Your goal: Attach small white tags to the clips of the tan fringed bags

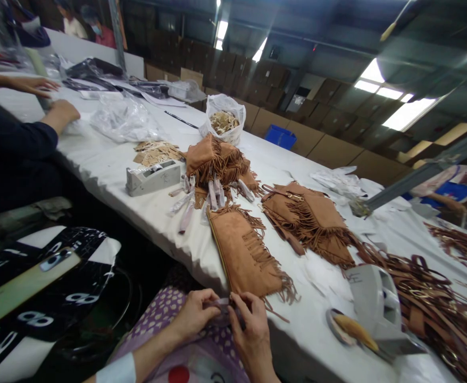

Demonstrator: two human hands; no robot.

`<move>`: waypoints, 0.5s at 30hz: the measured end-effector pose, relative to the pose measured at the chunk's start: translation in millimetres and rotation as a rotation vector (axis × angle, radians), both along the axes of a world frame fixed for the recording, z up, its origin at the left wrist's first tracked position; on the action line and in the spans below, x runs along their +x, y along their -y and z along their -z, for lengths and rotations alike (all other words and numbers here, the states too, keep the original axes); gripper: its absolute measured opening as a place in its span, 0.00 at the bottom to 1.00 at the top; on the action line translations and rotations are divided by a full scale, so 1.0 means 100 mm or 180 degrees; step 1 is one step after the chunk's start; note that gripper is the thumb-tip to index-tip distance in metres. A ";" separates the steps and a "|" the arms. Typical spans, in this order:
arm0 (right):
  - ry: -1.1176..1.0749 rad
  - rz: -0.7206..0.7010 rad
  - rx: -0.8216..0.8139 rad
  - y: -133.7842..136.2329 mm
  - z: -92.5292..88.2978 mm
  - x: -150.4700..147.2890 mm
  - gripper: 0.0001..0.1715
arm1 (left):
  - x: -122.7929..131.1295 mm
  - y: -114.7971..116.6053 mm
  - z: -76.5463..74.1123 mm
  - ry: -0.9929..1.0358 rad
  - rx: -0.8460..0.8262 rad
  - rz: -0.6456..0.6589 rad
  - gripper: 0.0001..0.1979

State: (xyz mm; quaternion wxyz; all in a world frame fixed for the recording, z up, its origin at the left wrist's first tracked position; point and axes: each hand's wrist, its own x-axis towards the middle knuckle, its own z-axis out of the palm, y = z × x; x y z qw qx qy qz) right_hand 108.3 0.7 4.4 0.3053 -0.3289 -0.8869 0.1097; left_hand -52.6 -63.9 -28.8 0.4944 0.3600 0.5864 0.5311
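Note:
A brown suede fringed pouch (243, 252) lies on the white-covered table, its near corner hanging toward my lap. A zipper runs along its left edge. Just at that corner, my left hand (197, 315) pinches a strip in pale, translucent wrapping (219, 303). My right hand (253, 330) has its thumb and fingers closed at the other end of this strip, beside a small dark fitting by the pouch corner. Fingers partly hide the fitting, so I cannot tell how it joins. Similar wrapped strips (216, 192) hang from the stacked fringed pouches (213, 157) farther back.
More fringed bags (311, 218) lie right of the pouch. Brown straps (428, 303) pile up beyond a grey tape dispenser (375, 298) and yellow-handled scissors (353, 330). Another dispenser (153, 178) stands at left. A phone (28, 287) rests on a patterned surface. A co-worker's hands (60, 111) are upper left.

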 end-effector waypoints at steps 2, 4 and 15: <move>0.0335 -0.0139 0.0222 -0.04 -0.05 -0.02 0.15 | -0.01 0.03 -0.07 -0.0256 0.0157 -0.0030 0.05; 0.0574 -0.0224 0.0354 -0.09 -0.12 -0.06 0.11 | -0.01 0.05 -0.10 -0.0291 0.0195 -0.0064 0.06; 0.0792 -0.0298 0.0010 -0.31 -0.32 -0.32 0.17 | 0.03 -0.04 0.04 -0.0350 -0.0023 0.0538 0.08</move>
